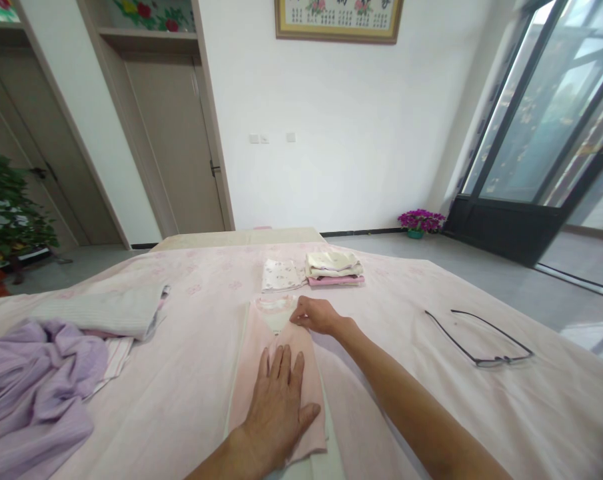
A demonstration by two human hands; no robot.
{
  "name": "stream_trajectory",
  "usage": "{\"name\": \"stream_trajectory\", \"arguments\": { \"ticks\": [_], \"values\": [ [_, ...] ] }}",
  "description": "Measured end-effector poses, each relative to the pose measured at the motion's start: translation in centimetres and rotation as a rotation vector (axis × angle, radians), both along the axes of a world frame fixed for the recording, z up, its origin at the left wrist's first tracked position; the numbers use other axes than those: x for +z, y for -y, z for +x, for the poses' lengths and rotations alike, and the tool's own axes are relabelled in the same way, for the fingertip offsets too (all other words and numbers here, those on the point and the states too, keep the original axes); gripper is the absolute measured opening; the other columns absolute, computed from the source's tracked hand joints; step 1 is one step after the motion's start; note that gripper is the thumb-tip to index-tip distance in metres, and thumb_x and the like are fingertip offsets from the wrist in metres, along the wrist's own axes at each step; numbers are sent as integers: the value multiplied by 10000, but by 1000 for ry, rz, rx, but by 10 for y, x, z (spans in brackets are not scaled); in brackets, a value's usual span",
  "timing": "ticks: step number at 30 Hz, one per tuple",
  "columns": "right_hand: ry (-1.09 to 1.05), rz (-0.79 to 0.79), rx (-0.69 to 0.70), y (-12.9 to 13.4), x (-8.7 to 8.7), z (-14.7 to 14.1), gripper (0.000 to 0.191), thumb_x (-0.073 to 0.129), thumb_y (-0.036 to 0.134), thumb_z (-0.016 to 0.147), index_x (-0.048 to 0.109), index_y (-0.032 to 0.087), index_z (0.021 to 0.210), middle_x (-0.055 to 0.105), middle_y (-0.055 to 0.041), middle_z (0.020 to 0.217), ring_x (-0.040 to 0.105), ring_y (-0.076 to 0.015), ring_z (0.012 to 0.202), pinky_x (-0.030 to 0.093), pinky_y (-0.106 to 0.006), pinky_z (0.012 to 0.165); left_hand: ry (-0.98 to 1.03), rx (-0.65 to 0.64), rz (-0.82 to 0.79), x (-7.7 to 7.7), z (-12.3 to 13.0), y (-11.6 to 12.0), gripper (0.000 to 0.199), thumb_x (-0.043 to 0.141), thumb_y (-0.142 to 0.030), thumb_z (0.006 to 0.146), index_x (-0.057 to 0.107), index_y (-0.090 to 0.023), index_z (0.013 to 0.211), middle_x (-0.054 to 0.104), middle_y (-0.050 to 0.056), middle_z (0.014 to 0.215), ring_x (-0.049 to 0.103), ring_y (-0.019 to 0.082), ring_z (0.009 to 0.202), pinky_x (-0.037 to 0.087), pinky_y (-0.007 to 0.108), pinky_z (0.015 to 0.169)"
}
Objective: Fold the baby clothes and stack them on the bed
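A pale pink and cream garment [245,373], which looks like a small shirt, lies partly folded on the bed in front of me. My left hand [280,407] rests flat on its pink middle, fingers spread. At the neckline's right side, my right hand [315,315] has its fingers pinched on the garment's edge. Just beyond the neckline lie a folded white printed cloth [282,275] and, beside it, a stack of folded clothes [334,268] in cream and pink.
Eyeglasses [501,360] lie unfolded on the pink bedsheet [391,287] to the right. At the left are a crumpled purple garment [36,387] and a grey striped cloth [116,312]. Purple flowers [421,221] stand on the floor by the glass door.
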State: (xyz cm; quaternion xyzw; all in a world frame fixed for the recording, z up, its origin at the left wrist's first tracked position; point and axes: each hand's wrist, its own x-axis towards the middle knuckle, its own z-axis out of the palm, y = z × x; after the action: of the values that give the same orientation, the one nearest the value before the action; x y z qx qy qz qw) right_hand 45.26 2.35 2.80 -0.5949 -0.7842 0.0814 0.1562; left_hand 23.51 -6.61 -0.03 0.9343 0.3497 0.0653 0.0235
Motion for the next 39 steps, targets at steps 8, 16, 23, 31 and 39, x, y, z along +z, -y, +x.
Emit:
{"name": "stream_trajectory", "arguments": {
  "ticks": [8, 16, 23, 31, 39],
  "values": [
    [152, 0, 53, -10, -4, -11, 136, 551, 234, 873, 681, 253, 908, 633, -7, 1032, 594, -153, 860, 351, -236, 661, 39, -159, -14, 6, -7, 0, 658, 356, -597, 933, 224, -319, 1515, 167, 132, 1587, 75, 325, 1461, 91, 618, 1150],
    [177, 42, -10, -8, -8, -14, 116, 511, 264, 914, 618, 239, 951, 611, -5, 1020, 579, -146, 871, 339, -239, 650, -5, -157, -93, 12, -9, 2, 631, 387, -547, 942, 222, -334, 1513, 163, 140, 1585, 97, 358, 1452, 82, 670, 1121],
    [138, 136, -180, -11, -14, -3, 192, 512, 340, 924, 623, 233, 1037, 568, -58, 1121, 494, -203, 1060, 334, -308, 867, -39, -111, -134, 15, -10, 5, 644, 447, -505, 929, 215, -354, 1511, 142, 150, 1585, 56, 425, 1431, 38, 736, 1073],
    [102, 93, -359, -33, -27, 4, 395, 424, 409, 952, 518, 213, 1282, 544, -103, 1253, 457, -231, 1167, 338, -360, 945, -14, -130, -199, 13, -16, 8, 673, 459, -536, 920, 189, -365, 1512, 71, 137, 1591, -41, 438, 1422, -3, 755, 1052],
    [145, -7, -382, -32, -28, -1, 471, 234, 388, 1004, 406, 232, 1413, 421, -119, 1460, 367, -261, 1337, 289, -490, 1054, -12, -302, -276, 19, -37, 8, 728, 403, -641, 900, 225, -300, 1518, 122, 165, 1581, 33, 441, 1428, 116, 736, 1070]
  ]
}}
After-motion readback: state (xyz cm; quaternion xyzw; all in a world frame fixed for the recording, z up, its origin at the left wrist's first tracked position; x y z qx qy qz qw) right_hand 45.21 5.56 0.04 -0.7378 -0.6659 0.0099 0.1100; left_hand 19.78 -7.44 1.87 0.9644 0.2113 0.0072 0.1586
